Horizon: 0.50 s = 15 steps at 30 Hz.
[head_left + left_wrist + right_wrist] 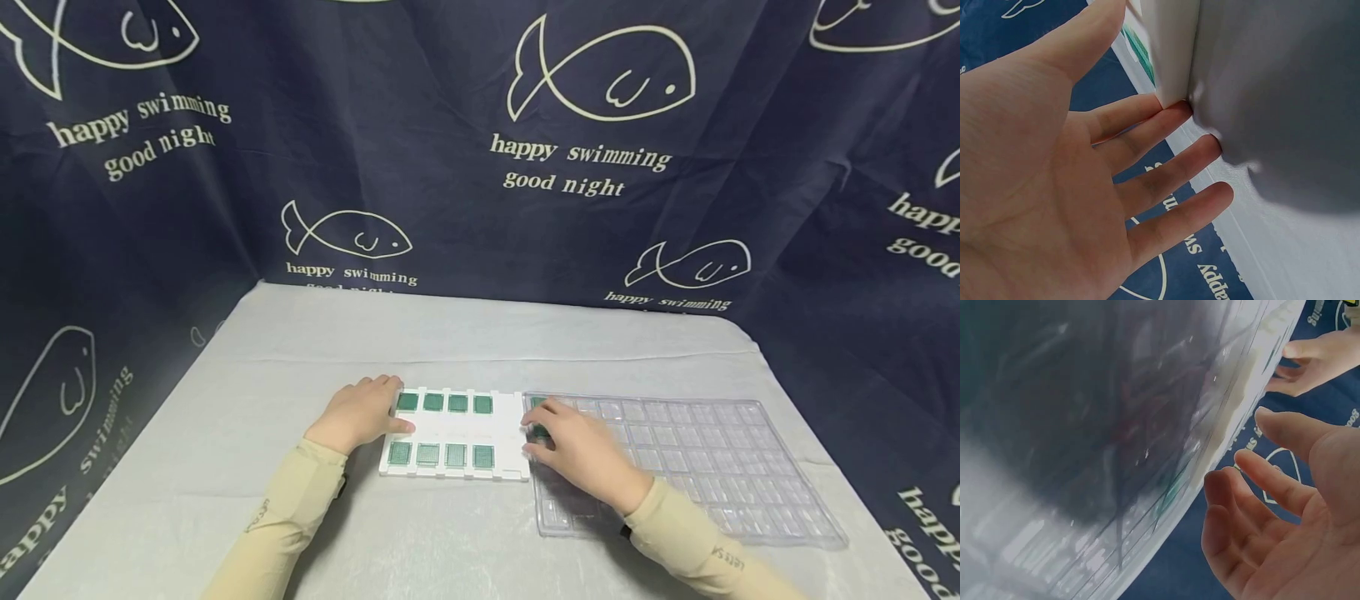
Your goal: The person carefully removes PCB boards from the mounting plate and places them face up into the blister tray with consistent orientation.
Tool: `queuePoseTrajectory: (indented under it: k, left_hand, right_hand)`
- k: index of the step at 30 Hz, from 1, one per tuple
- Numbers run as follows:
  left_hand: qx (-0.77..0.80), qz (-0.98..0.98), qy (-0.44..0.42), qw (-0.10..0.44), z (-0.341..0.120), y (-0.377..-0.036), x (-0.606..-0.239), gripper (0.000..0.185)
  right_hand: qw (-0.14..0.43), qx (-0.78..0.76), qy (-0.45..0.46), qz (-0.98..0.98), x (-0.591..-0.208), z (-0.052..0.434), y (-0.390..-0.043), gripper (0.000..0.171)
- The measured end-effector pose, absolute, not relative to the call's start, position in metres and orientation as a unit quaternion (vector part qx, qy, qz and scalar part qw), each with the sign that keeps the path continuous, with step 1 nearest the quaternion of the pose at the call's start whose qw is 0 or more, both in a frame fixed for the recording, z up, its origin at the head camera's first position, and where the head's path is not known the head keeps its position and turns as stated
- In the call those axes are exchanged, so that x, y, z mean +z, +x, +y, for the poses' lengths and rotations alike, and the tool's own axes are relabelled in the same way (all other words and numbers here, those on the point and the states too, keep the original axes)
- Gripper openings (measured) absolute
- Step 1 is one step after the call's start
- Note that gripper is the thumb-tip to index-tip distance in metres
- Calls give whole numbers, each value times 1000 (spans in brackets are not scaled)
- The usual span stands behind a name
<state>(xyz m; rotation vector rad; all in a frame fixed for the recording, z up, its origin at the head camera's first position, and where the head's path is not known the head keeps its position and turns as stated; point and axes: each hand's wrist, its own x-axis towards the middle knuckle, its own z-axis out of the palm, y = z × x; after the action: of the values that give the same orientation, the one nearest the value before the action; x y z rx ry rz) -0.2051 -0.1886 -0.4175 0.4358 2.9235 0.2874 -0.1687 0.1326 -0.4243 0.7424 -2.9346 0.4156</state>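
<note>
Now, at the left end of the white holder (457, 435), the left hand (358, 414) lies with straight fingers pressed against its short edge, steadying it on the grey cloth (315, 350); the left wrist view shows the fingertips (1175, 112) touching the holder's corner (1172, 56), gripping nothing. The holder carries eight green chips: a far row (445, 402) of four and a near row (441, 455) of four, each in its own notch.

Just right of the holder, touching its right end, lies the clear tray (697, 467) of many small pockets, most of them bare. The right hand (581, 450) rests over the tray's left columns, next to the holder. Its fingers are loosely bent toward a green chip (537, 403) in a far-left pocket, with another dark green patch (538, 432) showing under the fingertips. Whether a chip is already pinched I cannot tell; the right wrist view shows the fingers (1254, 487) apart and relaxed beside the tray's edge (1235, 425).

By my judgement, chips are being passed between holder and tray, one at a time. The next move calls for a fine pinch on a chip's edges and a level lift clear of its pocket, while the left hand holds the holder firm.
</note>
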Motion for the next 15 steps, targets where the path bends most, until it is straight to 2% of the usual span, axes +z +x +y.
queuePoseTrajectory:
  k: [7, 15]
  left_hand:
    - [97, 980, 148, 87, -188, -205, -416, 76]
    - [97, 981, 145, 88, -188, -205, -416, 76]
  right_hand:
    - [57, 128, 256, -956, -423, 124, -161, 31]
    - [48, 120, 268, -955, -419, 111, -153, 33]
